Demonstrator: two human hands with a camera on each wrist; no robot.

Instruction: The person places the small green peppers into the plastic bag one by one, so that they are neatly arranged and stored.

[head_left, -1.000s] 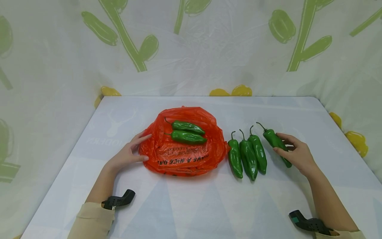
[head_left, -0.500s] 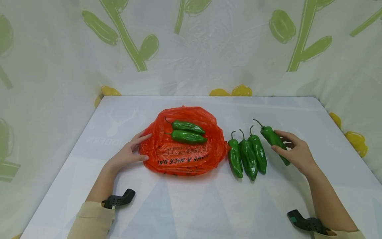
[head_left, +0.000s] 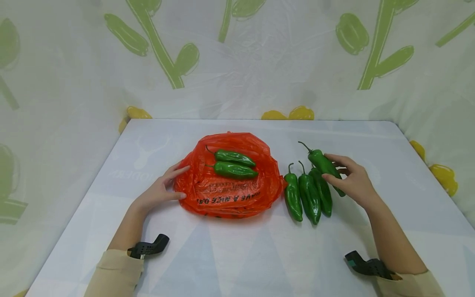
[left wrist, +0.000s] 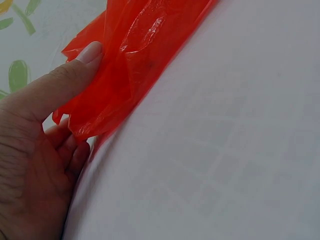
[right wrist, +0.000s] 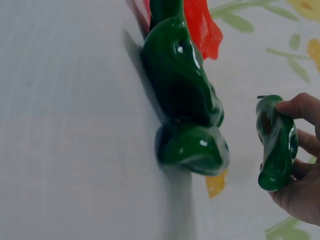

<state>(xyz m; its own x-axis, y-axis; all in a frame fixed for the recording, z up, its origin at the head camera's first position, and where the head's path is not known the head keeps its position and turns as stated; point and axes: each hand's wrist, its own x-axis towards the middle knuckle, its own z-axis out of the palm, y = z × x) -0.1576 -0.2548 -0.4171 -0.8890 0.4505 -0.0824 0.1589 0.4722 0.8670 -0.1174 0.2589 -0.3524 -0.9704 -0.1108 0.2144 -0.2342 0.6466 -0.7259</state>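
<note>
A red plastic bag (head_left: 209,204) with black print lies with its mouth open. Two long green peppers (head_left: 235,170) lie side by side in it, stems to the left. My left hand (head_left: 159,192) holds the bag's left side, thumb (left wrist: 65,82) in front and fingers partly hidden behind the red film (left wrist: 117,80). Between thumb and fingertips my right hand (head_left: 349,178) grips another green pepper (head_left: 320,161), its stem pointing up-left. In the right wrist view this held pepper (right wrist: 277,150) shows raised, apart from the others. It overlaps the rightmost of three peppers (head_left: 309,198) lying beside the bag.
The white table (head_left: 237,264) has a pale printed pattern, and its far edge meets a plant-patterned cloth backdrop (head_left: 259,62). A black wrist-worn device (head_left: 148,247) sits on the left forearm, another black device (head_left: 367,264) on the right.
My right hand has moved left and slightly away from me with its pepper, which now overlaps the rightmost pepper of the row. The left hand and the bag stay put.
</note>
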